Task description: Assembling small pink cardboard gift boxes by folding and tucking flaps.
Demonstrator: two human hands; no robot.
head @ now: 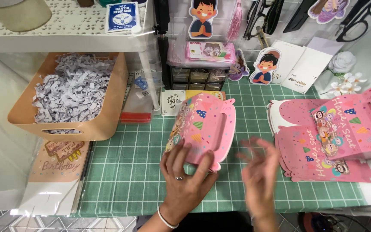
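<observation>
My left hand grips the near end of a pink party box with cartoon prints, holding it tilted above the green cutting mat. A ring and a white bracelet show on that hand. My right hand hovers blurred just right of the box, fingers spread, holding nothing. To the right lies a pile of flat pink boxes, with one folded-up pink box resting on top.
A tan bin of shredded grey paper stands at the left under a white shelf. A small drawer unit, cartoon cut-outs, white cards and white flowers line the back. A birthday card pack lies at the near left.
</observation>
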